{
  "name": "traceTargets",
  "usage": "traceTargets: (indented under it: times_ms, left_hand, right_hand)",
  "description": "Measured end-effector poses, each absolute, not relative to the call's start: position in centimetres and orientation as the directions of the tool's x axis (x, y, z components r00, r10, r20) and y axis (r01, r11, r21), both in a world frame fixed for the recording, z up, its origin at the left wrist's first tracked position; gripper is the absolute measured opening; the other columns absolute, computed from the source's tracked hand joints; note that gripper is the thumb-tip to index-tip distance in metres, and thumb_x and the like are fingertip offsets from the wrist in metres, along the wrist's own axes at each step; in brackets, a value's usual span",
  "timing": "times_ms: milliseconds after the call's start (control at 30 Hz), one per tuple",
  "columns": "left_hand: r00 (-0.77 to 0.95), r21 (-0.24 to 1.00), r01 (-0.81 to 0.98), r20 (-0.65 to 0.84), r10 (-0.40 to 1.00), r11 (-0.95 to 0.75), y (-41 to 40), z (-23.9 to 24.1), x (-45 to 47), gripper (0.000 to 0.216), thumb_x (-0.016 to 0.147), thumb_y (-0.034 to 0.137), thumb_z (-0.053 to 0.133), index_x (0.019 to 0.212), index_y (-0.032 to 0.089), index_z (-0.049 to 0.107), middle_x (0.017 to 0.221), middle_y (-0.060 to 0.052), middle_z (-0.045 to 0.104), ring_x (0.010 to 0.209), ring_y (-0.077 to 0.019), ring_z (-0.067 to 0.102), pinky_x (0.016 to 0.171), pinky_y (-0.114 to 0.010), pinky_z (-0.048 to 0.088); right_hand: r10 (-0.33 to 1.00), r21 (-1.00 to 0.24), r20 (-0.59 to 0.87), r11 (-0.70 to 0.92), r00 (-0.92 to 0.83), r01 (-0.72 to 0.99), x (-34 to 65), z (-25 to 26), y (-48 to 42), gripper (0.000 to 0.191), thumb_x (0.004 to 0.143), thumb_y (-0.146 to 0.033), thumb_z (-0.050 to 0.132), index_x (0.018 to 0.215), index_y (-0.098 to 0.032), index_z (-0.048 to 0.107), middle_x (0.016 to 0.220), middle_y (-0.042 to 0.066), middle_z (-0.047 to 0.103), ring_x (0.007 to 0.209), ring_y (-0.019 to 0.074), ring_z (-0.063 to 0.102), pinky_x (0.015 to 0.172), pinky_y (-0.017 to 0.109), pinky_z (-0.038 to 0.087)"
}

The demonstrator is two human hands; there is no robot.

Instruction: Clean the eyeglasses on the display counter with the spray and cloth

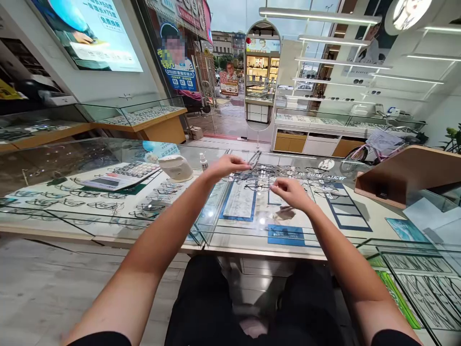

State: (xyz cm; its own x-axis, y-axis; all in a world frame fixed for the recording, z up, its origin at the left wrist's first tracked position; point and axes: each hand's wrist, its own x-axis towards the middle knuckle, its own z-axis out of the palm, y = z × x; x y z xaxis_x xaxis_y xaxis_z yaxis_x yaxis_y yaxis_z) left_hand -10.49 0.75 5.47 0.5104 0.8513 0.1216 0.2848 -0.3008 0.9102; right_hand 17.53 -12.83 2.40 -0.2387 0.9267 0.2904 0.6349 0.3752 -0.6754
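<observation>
My left hand (230, 165) reaches over the glass counter with its fingers pinched on the thin temple arms of eyeglasses (255, 159). Lower and to the right, my right hand (291, 193) is closed, thumb and finger at the end of a dark, thin-rimmed pair of eyeglasses (258, 187). Whether both hands grip one pair or two cannot be made out. Just beyond the hands, several more eyeglasses (286, 171) lie in a row on the counter top. A small white spray bottle (203, 162) stands left of my left hand.
The glass display counter (248, 246) spans the front, with many frames inside on the left. A calculator-like device (118, 176) and a white rounded object (175, 168) sit left. A wooden stand (410, 168) is at right, an oval mirror (262, 77) beyond.
</observation>
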Motion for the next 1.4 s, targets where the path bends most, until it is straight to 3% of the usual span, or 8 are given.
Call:
traceTargets:
  times_ms: [133, 333, 700, 967, 1133, 1400]
  left_hand:
    - [0.435, 0.955, -0.167, 0.294, 0.851, -0.245, 1.3, 3.3, -4.2, 0.045, 0.066, 0.059, 0.097, 0.075, 0.019, 0.077, 0.080, -0.001, 0.069, 0.075, -0.0126, 0.057, 0.077, -0.031, 0.043]
    - [0.335, 0.909, -0.372, 0.319, 0.887, -0.186, 2.5, 0.4, 1.7, 0.051, 0.058, 0.059, 0.101, 0.074, 0.018, 0.076, 0.090, -0.005, 0.078, 0.091, -0.0175, 0.068, 0.095, -0.034, 0.048]
    - [0.349, 0.939, -0.283, 0.289, 0.891, -0.193, 2.0, -2.4, 1.2, 0.045, 0.069, 0.056, 0.098, 0.093, 0.020, 0.086, 0.106, -0.009, 0.084, 0.104, -0.0239, 0.074, 0.104, -0.041, 0.053]
    - [0.353, 0.936, -0.287, 0.303, 0.885, -0.206, 2.4, -2.8, 1.2, 0.046, 0.069, 0.059, 0.097, 0.090, 0.020, 0.084, 0.104, -0.008, 0.084, 0.103, -0.0238, 0.075, 0.104, -0.042, 0.056]
    - [0.376, 0.935, -0.276, 0.316, 0.871, -0.221, 2.4, -2.4, 1.0, 0.048, 0.069, 0.061, 0.096, 0.088, 0.019, 0.083, 0.098, -0.008, 0.083, 0.099, -0.0226, 0.073, 0.099, -0.038, 0.055]
    - [0.356, 0.947, -0.177, 0.316, 0.879, -0.269, 2.2, -2.2, 0.8, 0.045, 0.075, 0.060, 0.091, 0.087, 0.018, 0.082, 0.088, -0.006, 0.078, 0.083, -0.0180, 0.065, 0.080, -0.032, 0.048]
  right_hand:
    - [0.900, -0.815, 0.430, 0.419, -0.066, 0.401, 18.3, 2.4, -7.8, 0.046, 0.093, -0.065, 0.067, 0.095, -0.020, 0.071, 0.063, -0.005, 0.038, 0.062, 0.0144, 0.034, 0.063, 0.031, 0.027]
    - [0.910, -0.901, 0.414, 0.405, 0.027, 0.158, 18.7, 0.5, -3.6, 0.057, 0.079, -0.076, 0.079, 0.091, -0.021, 0.072, 0.063, -0.006, 0.035, 0.062, 0.0134, 0.027, 0.060, 0.030, 0.023]
    - [0.930, -0.922, 0.365, 0.356, 0.036, 0.152, 20.0, -1.9, -2.8, 0.050, 0.080, -0.069, 0.084, 0.089, -0.020, 0.078, 0.061, -0.004, 0.039, 0.062, 0.0132, 0.029, 0.060, 0.031, 0.022]
    - [0.948, -0.943, 0.315, 0.308, 0.038, 0.125, 20.1, -1.9, -2.8, 0.049, 0.075, -0.067, 0.088, 0.086, -0.020, 0.079, 0.060, -0.005, 0.038, 0.061, 0.0121, 0.027, 0.059, 0.030, 0.020]
    - [0.947, -0.935, 0.322, 0.316, 0.011, 0.162, 20.5, -1.9, -2.7, 0.051, 0.076, -0.069, 0.086, 0.085, -0.020, 0.080, 0.065, -0.001, 0.051, 0.063, 0.0132, 0.033, 0.059, 0.030, 0.024]
    - [0.948, -0.936, 0.312, 0.295, 0.064, 0.194, 20.5, -1.7, -2.9, 0.046, 0.078, -0.065, 0.085, 0.084, -0.020, 0.077, 0.059, -0.004, 0.041, 0.059, 0.0126, 0.029, 0.057, 0.030, 0.023]
